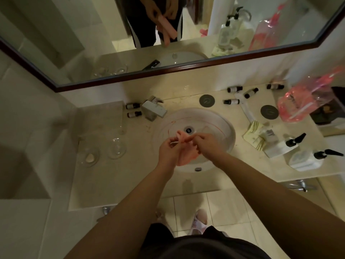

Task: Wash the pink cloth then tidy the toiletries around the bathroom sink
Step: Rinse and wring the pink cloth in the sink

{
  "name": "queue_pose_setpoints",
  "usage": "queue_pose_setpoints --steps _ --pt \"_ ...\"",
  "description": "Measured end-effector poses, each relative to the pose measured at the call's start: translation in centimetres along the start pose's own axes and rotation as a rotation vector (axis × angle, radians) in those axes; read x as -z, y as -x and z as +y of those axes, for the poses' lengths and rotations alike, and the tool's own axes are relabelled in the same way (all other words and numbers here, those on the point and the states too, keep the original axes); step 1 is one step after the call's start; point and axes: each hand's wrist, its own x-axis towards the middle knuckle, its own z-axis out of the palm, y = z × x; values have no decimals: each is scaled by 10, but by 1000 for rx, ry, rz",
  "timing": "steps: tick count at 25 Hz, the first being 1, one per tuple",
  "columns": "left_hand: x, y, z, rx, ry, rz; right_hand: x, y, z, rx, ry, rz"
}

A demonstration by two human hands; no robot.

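The pink cloth (183,155) hangs over the round white sink (222,126), held up between both hands. My left hand (168,149) pinches its upper left edge. My right hand (207,144) grips its right side, fingers closed on the fabric. The lower part of the cloth droops toward the sink's front rim. Small dark-capped bottles lie scattered on the counter: two (133,110) left of the tap, several (240,94) at the back right. Two pump bottles (306,156) lie at the right front. The tap (154,109) stands at the sink's back left.
A pink clear plastic bag (298,103) sits at the far right. Two round dark coasters (206,100) lie behind the sink. Glass dishes, one with soap (90,157), stand on the left counter. Sachets and a white box (261,136) lie right of the sink. A mirror (168,34) spans the wall.
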Motion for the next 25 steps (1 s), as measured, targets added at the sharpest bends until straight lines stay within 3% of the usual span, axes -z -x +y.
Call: queue_pose_setpoints --steps 3,7,10,14,20,25 --pt "0 -8 12 -104 -141 -99 16 -13 3 52 -17 17" --pt "4 -30 30 -169 -278 -234 29 -33 5 130 159 -177" --pt "16 -53 31 -180 -384 -289 33 -46 2 86 180 -160" --pt "37 -94 8 -191 -727 -482 25 -60 4 -25 112 -73" --pt "31 -139 3 -161 -548 -504 20 -84 22 -158 168 94" --pt "24 -172 -12 -170 -538 -485 15 -101 39 -232 147 88"
